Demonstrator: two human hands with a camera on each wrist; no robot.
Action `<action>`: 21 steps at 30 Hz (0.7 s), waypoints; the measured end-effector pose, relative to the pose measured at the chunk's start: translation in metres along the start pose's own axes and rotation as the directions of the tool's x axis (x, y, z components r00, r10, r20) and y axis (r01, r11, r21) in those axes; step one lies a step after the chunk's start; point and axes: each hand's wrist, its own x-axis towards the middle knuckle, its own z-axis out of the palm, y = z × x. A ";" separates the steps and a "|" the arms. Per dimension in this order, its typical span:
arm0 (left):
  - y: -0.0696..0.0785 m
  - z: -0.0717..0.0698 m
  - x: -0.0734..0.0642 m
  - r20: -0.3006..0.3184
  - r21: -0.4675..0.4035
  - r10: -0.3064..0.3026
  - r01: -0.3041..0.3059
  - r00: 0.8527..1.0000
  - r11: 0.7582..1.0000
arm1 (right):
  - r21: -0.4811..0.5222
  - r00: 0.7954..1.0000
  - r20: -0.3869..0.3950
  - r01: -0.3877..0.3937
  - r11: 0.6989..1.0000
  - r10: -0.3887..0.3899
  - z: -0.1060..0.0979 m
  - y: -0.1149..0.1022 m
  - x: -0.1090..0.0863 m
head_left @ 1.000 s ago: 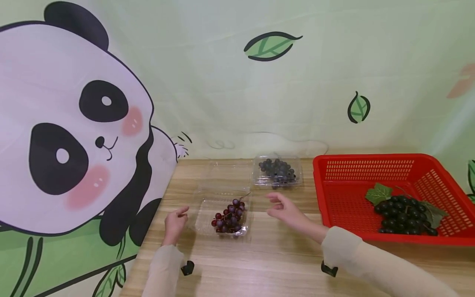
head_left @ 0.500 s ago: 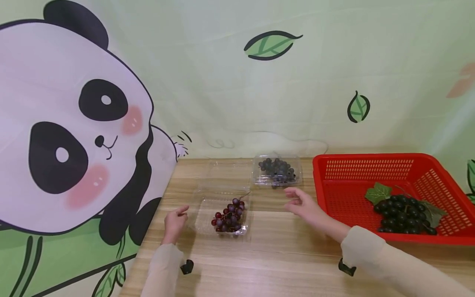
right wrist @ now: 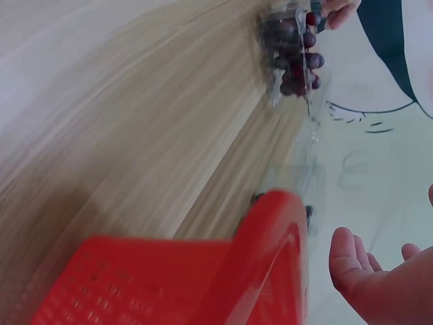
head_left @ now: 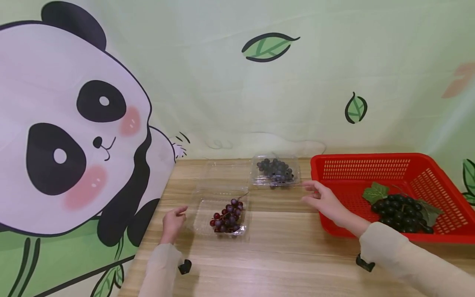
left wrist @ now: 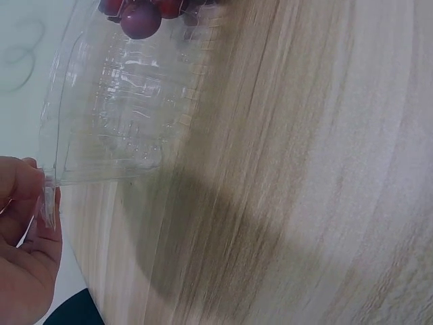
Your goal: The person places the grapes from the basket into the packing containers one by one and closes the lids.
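A clear plastic clamshell box (head_left: 204, 220) lies with its lid folded back on the table, a bunch of red-purple grapes (head_left: 228, 216) inside. At its left side, my left hand (head_left: 173, 225) holds on; the left wrist view shows thumb and fingers (left wrist: 20, 179) pinching the box's corner lip. My right hand (head_left: 326, 202) hovers over the left rim of a red plastic basket (head_left: 345, 210), fingers loosely bent and holding nothing. In the basket lie a bunch of black grapes (head_left: 400, 214) and green leaves (head_left: 375, 192), partly behind my right forearm.
A second clear box (head_left: 256, 175) with dark grapes (head_left: 275, 170) stands at the back of the wooden table (head_left: 267, 255). Behind the table hangs a pale green backdrop (head_left: 222, 95) printed with a panda and leaves.
My right hand has moved right, from beside the grape box to over the basket's left rim. The left hand stays at the box.
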 end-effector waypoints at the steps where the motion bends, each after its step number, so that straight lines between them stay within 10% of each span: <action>1: 0.000 0.000 0.000 0.001 0.002 0.004 -0.004 1.000 1.000 | -0.005 1.000 -0.003 0.000 1.000 0.000 -0.002 0.000 0.000; 21: 0.003 -0.005 0.002 0.045 0.030 0.042 -0.044 0.998 0.999 | -0.122 0.990 -0.118 -0.096 0.988 0.082 -0.052 0.027 -0.004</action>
